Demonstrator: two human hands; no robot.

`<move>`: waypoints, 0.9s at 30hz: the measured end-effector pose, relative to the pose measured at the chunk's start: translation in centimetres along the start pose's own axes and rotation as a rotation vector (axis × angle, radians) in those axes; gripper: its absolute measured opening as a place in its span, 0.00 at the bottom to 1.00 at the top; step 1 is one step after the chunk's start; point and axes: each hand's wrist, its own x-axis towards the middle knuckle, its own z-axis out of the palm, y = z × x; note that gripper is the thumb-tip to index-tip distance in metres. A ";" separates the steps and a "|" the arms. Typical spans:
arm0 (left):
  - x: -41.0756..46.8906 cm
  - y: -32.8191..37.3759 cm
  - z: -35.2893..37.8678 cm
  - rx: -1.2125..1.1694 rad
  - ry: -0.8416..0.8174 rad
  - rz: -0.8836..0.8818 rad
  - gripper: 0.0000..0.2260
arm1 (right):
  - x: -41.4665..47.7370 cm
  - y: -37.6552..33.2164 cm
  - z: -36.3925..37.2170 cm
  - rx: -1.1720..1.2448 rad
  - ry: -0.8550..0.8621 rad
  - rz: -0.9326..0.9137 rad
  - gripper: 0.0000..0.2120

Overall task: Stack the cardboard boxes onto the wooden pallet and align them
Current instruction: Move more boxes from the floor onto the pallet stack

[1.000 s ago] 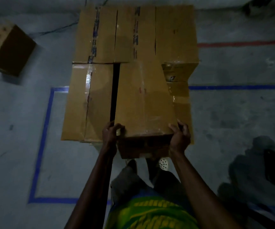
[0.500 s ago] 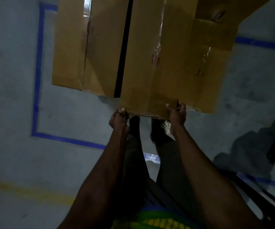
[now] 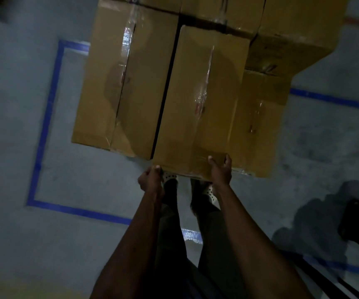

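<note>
I look steeply down on a stack of brown cardboard boxes. The nearest top box point(image 3: 198, 100), taped down its middle, lies beside a second top box point(image 3: 122, 83), with a thin dark gap between them. My left hand point(image 3: 150, 180) grips the near left corner of the nearest box. My right hand point(image 3: 220, 169) grips its near edge, thumb on top. More boxes point(image 3: 299, 22) sit behind, and a lower box point(image 3: 258, 117) shows to the right. The stack hides the wooden pallet.
Blue floor tape point(image 3: 47, 117) outlines the stack's area on grey concrete. My feet in white perforated shoes point(image 3: 210, 192) stand just under the box's near edge. A dark wheeled frame point(image 3: 351, 219) stands at the lower right.
The camera has tilted further down and closer to the stack. The held box has slid forward into line beside its neighbour. Both hands keep their hold on its near edge.
</note>
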 end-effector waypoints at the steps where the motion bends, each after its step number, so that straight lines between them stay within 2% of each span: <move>1: 0.0 0.1 0.3 -0.004 0.000 -0.004 0.06 | 0.2 -0.2 0.1 -0.012 0.010 -0.008 0.39; 10: 0.2 3.3 2.9 -0.025 0.052 -0.078 0.05 | 1.9 -3.0 0.7 -0.090 -0.007 -0.036 0.39; 15: -0.2 4.5 2.8 -0.135 -0.111 -0.101 0.09 | 2.2 -2.8 1.4 -0.128 0.020 -0.037 0.41; 18: -0.4 4.5 2.4 -0.109 -0.097 -0.121 0.08 | 1.9 -2.9 1.8 -0.178 0.028 -0.039 0.40; 22: -0.1 3.9 2.0 0.025 -0.092 -0.058 0.04 | 1.8 -2.4 1.7 -0.227 0.059 -0.037 0.38; 27: 0.4 3.1 2.2 0.314 0.033 0.123 0.13 | 1.5 -2.4 1.8 -0.254 0.103 -0.011 0.37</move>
